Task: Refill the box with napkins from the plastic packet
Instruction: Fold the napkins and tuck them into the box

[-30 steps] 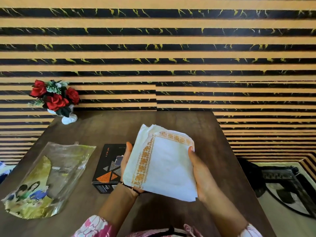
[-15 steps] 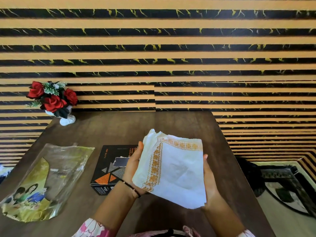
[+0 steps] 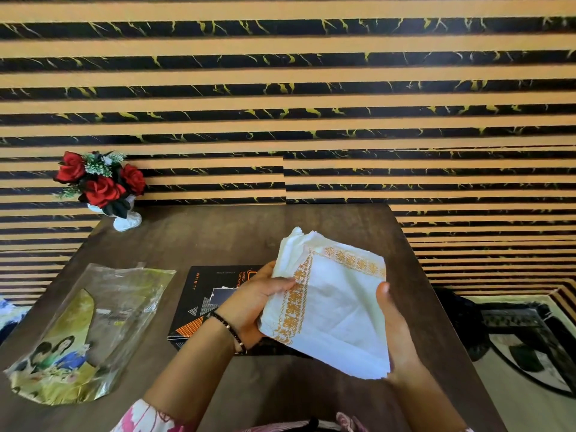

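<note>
A stack of white napkins (image 3: 333, 307) with an orange patterned border is held above the table between both hands. My left hand (image 3: 252, 304) grips its left edge, thumb lying over the top by the border. My right hand (image 3: 394, 332) holds the right edge, thumb up along the side. Under my left hand lies a black box (image 3: 202, 304) with orange and grey triangles and a torn slot in its top, partly hidden by hand and napkins. The clear plastic packet (image 3: 90, 328) with a printed yellow picture lies flat at the left of the table.
The brown wooden table (image 3: 218, 241) stands against a black and tan striped wall. A white vase of red roses (image 3: 103, 188) sits at its far left corner. To the right, the floor shows a dark patterned rug (image 3: 526, 341).
The napkin stack has shifted slightly to the right and tilted. My left thumb has come over the top of the stack's left edge. Box and packet have not moved.
</note>
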The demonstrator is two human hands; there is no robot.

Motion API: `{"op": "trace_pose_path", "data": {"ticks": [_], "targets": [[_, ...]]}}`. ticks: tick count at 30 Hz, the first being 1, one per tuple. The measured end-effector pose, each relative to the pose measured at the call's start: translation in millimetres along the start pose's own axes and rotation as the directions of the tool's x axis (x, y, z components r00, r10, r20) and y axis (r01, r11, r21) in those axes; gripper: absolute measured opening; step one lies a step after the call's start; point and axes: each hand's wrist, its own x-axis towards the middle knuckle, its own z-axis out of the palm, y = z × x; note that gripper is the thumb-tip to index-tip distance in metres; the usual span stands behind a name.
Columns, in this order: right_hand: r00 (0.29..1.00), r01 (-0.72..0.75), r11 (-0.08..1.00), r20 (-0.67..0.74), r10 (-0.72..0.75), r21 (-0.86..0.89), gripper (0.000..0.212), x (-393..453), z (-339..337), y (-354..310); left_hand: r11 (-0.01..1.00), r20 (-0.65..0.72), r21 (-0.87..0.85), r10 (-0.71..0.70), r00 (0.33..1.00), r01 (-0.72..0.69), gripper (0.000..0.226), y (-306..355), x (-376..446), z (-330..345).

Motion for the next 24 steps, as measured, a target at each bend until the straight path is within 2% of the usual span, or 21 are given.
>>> {"op": "trace_pose_path", "data": {"ticks": [2, 4, 6, 11, 15, 19, 24], "targets": [[0.986, -0.002, 1.0, 0.164, 0.001, 0.005, 0.031, -0.7, 0.0, 4.7, 0.998, 0.011, 0.064, 0.009, 1.0, -0.009, 0.055, -0.2, -0.8, 1.4], [0.973, 0.046, 0.997, 0.223, -0.059, 0.062, 0.039, -3.0, -3.9, 10.4, 0.992, 0.014, 0.124, 0.011, 1.0, -0.012, 0.042, 3.2, -3.6, 3.6], [0.976, 0.098, 0.994, 0.194, -0.104, 0.038, 0.042, 0.2, -9.6, 12.1, 0.987, -0.001, 0.16, 0.016, 1.0, -0.015, 0.037, 6.8, -5.3, 2.4], [0.97, -0.011, 0.995, 0.244, -0.014, 0.102, 0.049, 4.5, -22.4, 2.6, 0.98, -0.048, 0.198, 0.013, 0.999, -0.004, 0.031, 7.3, -6.4, 1.5], [0.935, -0.133, 0.98, 0.348, 0.075, 0.148, 0.079, 4.3, -31.2, -3.3, 0.975, -0.018, 0.222, -0.022, 1.0, 0.026, 0.029, 3.7, -6.8, 3.4], [0.919, -0.157, 0.977, 0.383, 0.091, 0.144, 0.089, 5.1, -39.5, -5.4, 0.946, -0.074, 0.314, 0.108, 0.991, -0.08, 0.024, -0.8, -3.7, 5.8], [0.955, -0.075, 0.995, 0.293, 0.051, 0.071, 0.094, 7.1, -46.5, -0.9, 0.918, -0.052, 0.36, 0.198, 0.979, -0.167, 0.031, -7.3, -0.5, 1.2]]}}
